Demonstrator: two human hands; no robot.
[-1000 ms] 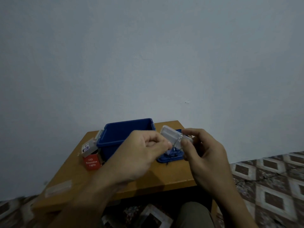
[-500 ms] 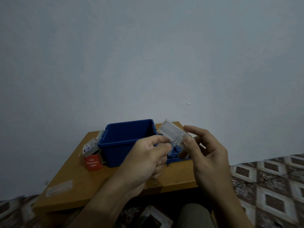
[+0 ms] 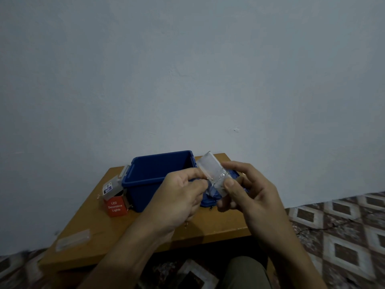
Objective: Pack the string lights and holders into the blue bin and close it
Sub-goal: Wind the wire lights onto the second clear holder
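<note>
your right hand point(image 3: 256, 197) grips clear holder point(image 3: 210, 166), thumb clamped on it; your left hand point(image 3: 177, 198) fingers pinch its edge; blue bin point(image 3: 145, 184) open behind.

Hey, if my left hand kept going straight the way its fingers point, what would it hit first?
The clear holder gripped by the right hand; the left hand seems to touch its edge. Behind lies the blue lid, depth unclear.

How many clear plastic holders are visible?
2: first holder held by the left hand and right hand; second holder lying at the table's near left corner. Others may hide inside the blue bin.
</note>
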